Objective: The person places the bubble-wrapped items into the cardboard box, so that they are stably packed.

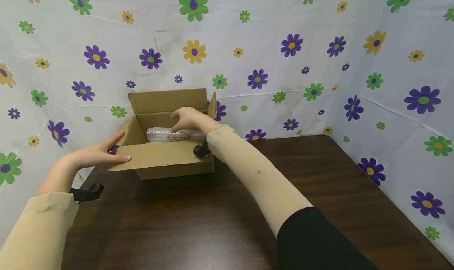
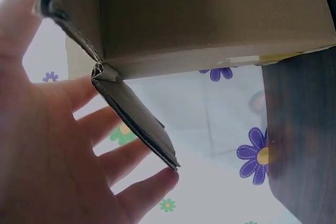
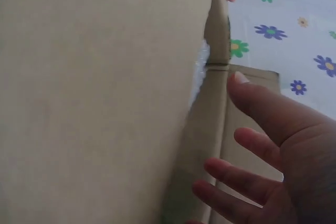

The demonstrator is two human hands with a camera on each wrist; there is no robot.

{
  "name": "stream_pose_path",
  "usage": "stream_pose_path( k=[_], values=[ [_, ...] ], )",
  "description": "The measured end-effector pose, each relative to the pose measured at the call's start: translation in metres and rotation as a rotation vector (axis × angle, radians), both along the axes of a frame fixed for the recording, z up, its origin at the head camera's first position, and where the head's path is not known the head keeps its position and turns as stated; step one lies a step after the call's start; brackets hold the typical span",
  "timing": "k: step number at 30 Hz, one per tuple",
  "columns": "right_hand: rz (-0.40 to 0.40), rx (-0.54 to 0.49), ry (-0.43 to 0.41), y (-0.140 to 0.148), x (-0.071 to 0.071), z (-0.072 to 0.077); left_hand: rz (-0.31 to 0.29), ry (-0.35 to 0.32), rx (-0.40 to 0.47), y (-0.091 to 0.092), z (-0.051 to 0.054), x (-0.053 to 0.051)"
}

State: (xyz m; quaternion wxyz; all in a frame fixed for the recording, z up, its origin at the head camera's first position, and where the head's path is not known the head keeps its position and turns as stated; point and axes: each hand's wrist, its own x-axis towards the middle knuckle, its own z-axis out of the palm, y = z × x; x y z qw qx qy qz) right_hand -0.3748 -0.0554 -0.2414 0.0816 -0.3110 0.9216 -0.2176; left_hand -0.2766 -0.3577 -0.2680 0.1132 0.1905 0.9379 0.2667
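Observation:
An open cardboard box (image 1: 175, 169) stands at the back left of the table, its flaps spread outward. Inside lies clear bubble wrap (image 1: 158, 134), with something brownish showing through; the kind is hard to make out. My left hand (image 1: 93, 155) is at the box's left side, thumb on the front flap (image 1: 156, 155). In the left wrist view, its spread, fairly straight fingers (image 2: 128, 167) touch the side flap (image 2: 139, 116). Over the box opening, my right hand (image 1: 189, 118) hovers above the bubble wrap. Its thumb and fingers are apart in the right wrist view, holding nothing.
A dark wooden table (image 1: 198, 222) extends in front of the box and to its right. A white cloth with printed flowers (image 1: 269, 116) hangs behind the table and along its sides. The box's back flap (image 1: 168, 100) stands up near the cloth.

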Motion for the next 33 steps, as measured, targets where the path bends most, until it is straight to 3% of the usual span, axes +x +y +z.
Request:
stream_pose_path(
  k=[5,12,21,28,33],
  values=[
    [0.028,-0.047,0.013,0.011,0.001,0.008,-0.004,-0.019,-0.015,0.001,0.005,-0.002],
    [0.072,-0.119,0.062,0.033,0.007,0.03,0.001,0.023,-0.089,0.002,0.013,-0.01],
    [0.055,-0.3,0.111,0.092,0.018,0.051,-0.007,0.03,-0.083,0.005,0.03,-0.017],
    [-0.015,-0.291,0.159,0.153,0.024,0.054,0.058,0.083,-0.114,-0.004,0.045,-0.013],
    [-0.095,-0.247,0.154,0.192,0.028,0.045,0.125,0.135,-0.154,-0.019,0.051,-0.007]
  ],
)
